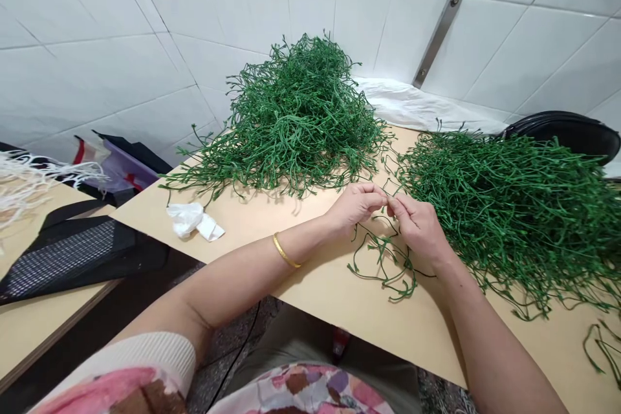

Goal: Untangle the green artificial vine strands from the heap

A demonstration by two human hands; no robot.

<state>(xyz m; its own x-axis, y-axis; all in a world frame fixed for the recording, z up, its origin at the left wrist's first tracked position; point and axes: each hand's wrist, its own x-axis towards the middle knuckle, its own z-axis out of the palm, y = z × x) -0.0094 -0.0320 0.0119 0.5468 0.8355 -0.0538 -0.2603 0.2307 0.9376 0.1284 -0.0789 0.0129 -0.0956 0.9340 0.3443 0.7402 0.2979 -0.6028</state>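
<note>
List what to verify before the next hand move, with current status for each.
1. Both hands in view: ok. Left hand and right hand meet at the fingertips.
2. What's between the fingertips: cannot tell; too small and mostly covered.
3. Loose green cords below the hands untangled: not ok. They cross one another on the table.
4. Left pile and right pile cleanly separated: not ok. Stray strands lie between them.
5. White crumpled piece away from the hands: ok. It lies near the table's left edge.
6. Bracelet free of cords: ok.
</note>
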